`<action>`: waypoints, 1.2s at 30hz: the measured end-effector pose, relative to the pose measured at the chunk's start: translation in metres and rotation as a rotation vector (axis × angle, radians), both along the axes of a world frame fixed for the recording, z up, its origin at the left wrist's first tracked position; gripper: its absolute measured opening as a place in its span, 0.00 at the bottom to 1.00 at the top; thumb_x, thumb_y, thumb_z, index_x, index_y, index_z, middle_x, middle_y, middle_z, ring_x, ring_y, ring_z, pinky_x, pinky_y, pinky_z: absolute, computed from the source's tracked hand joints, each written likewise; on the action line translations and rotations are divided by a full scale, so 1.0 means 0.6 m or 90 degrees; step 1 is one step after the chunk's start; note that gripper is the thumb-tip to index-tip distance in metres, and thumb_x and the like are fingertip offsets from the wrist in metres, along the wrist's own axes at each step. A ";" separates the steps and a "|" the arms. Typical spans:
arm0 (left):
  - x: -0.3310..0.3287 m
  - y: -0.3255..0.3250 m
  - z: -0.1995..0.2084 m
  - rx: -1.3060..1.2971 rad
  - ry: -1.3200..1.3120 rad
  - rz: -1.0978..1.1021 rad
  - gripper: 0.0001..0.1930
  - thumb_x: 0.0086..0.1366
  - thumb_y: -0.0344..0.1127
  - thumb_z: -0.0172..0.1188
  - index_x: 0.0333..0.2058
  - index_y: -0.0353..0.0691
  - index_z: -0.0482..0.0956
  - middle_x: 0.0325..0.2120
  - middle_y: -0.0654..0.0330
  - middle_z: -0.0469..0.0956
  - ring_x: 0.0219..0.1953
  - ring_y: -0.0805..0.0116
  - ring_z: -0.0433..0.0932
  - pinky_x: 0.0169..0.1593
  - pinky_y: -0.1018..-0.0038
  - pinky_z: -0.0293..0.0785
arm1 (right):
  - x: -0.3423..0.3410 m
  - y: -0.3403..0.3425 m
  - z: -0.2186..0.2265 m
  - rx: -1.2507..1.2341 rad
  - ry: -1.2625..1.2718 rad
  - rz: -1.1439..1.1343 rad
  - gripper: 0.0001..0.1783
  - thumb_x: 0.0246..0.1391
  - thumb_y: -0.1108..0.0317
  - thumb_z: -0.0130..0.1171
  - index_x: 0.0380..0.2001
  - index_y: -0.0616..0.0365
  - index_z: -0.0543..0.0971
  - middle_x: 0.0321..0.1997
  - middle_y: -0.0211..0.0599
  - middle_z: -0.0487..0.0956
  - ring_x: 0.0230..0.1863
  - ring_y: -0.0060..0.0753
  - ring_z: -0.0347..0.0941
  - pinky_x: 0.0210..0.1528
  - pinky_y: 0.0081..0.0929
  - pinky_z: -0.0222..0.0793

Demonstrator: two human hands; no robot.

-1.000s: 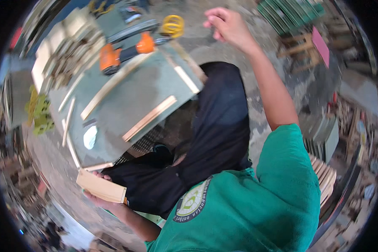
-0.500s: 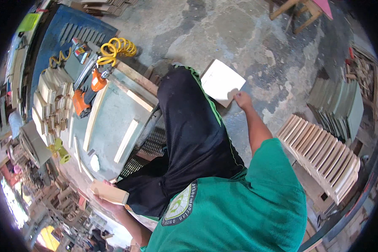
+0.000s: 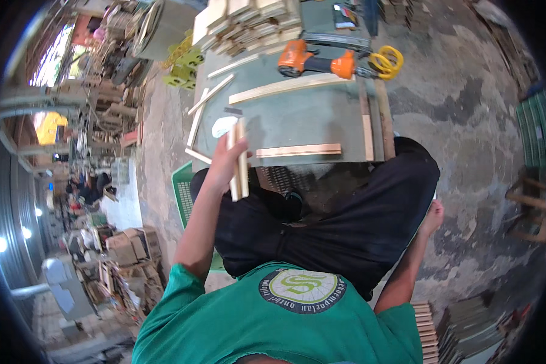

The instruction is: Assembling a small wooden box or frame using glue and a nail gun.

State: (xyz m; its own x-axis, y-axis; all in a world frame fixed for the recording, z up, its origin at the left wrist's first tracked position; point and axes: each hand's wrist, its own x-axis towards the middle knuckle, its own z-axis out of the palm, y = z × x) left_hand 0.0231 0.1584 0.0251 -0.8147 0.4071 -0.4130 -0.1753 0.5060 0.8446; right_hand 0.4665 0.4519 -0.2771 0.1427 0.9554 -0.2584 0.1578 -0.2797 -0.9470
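Left hand (image 3: pixel 224 161), view's 10 o'clock, is gripping pale wooden workpiece (image 3: pixel 243 176); longer end is projecting past the grip toward 6. Wooden strip (image 3: pixel 298 150) is lying at its 3 o'clock. Orange nail gun (image 3: pixel 316 63) is resting at view's 1. Right hand (image 3: pixel 432 218) is showing near 3; cannot tell its grip.

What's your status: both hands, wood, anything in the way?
Left hand gripping pale wooden pieces. Right hand low on right, partly hidden, grip unclear. Orange power tool and loose wooden strips on table ahead.
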 end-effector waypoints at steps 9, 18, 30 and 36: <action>-0.041 0.153 -0.069 -0.305 0.245 -0.209 0.42 0.57 0.60 0.64 0.58 0.31 0.66 0.47 0.34 0.77 0.53 0.43 0.76 0.55 0.56 0.73 | -0.240 0.016 0.448 0.272 0.051 0.162 0.08 0.63 0.69 0.57 0.43 0.61 0.77 0.33 0.27 0.75 0.32 0.19 0.70 0.37 0.19 0.70; -0.053 -0.026 -0.024 0.078 -0.034 -0.018 0.35 0.66 0.60 0.55 0.61 0.36 0.65 0.48 0.48 0.77 0.48 0.53 0.80 0.47 0.63 0.78 | -0.598 -0.224 0.516 0.325 0.022 0.827 0.10 0.60 0.68 0.61 0.41 0.63 0.80 0.33 0.29 0.78 0.33 0.17 0.71 0.37 0.20 0.69; 0.024 -0.269 0.024 0.763 -0.365 0.258 0.42 0.70 0.69 0.31 0.58 0.32 0.67 0.44 0.45 0.78 0.43 0.52 0.81 0.50 0.60 0.79 | -0.901 -0.405 0.449 0.304 -0.564 1.040 0.33 0.56 0.38 0.56 0.49 0.57 0.78 0.59 0.55 0.75 0.57 0.54 0.74 0.57 0.48 0.70; 0.036 -0.243 0.030 0.781 -0.335 0.200 0.39 0.71 0.66 0.34 0.59 0.33 0.68 0.44 0.46 0.79 0.45 0.56 0.81 0.48 0.61 0.80 | -0.726 -0.336 0.417 0.078 -0.120 0.927 0.17 0.62 0.51 0.58 0.40 0.54 0.77 0.44 0.40 0.81 0.39 0.41 0.79 0.39 0.39 0.78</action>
State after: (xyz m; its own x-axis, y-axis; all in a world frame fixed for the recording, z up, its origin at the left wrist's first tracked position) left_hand 0.0445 0.0125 0.0433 -0.8003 0.5614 -0.2106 -0.5787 -0.6312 0.5164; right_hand 0.0310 0.2506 -0.0267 -0.9205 0.2965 -0.2544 0.3444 0.3085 -0.8867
